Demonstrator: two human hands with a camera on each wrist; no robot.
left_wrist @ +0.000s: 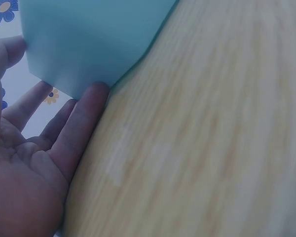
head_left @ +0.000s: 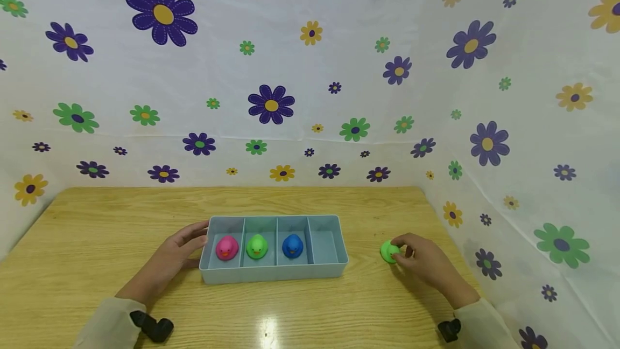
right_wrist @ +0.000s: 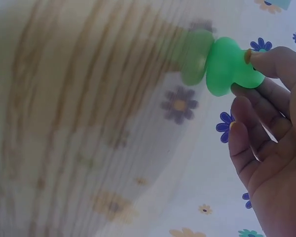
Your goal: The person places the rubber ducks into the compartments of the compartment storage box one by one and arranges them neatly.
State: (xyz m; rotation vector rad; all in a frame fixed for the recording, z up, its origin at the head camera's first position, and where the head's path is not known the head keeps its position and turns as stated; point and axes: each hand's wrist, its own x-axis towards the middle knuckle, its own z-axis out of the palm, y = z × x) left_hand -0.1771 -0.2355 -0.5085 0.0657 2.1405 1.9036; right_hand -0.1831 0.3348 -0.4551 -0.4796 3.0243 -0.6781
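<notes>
My right hand (head_left: 426,263) pinches a green rubber duck (head_left: 389,252) by its head, between thumb and fingers, right of the tray. In the right wrist view this green duck (right_wrist: 229,66) lies sideways in the picture, at or just above the glossy tabletop. A light blue divided tray (head_left: 271,273) stands in the middle of the table. With fairly straight fingers my left hand (head_left: 169,255) touches the tray's left end; its fingertips meet the tray wall (left_wrist: 84,54) in the left wrist view. From left to right, a pink duck (head_left: 226,248), another green duck (head_left: 257,246) and a blue duck (head_left: 293,246) sit in separate compartments.
The wooden table (head_left: 300,311) reflects light near its front edge. A white cloth (head_left: 218,79) with printed flowers hangs behind the table, and more of it hangs along the right side. Black wrist mounts (head_left: 152,327) sit on both sleeves.
</notes>
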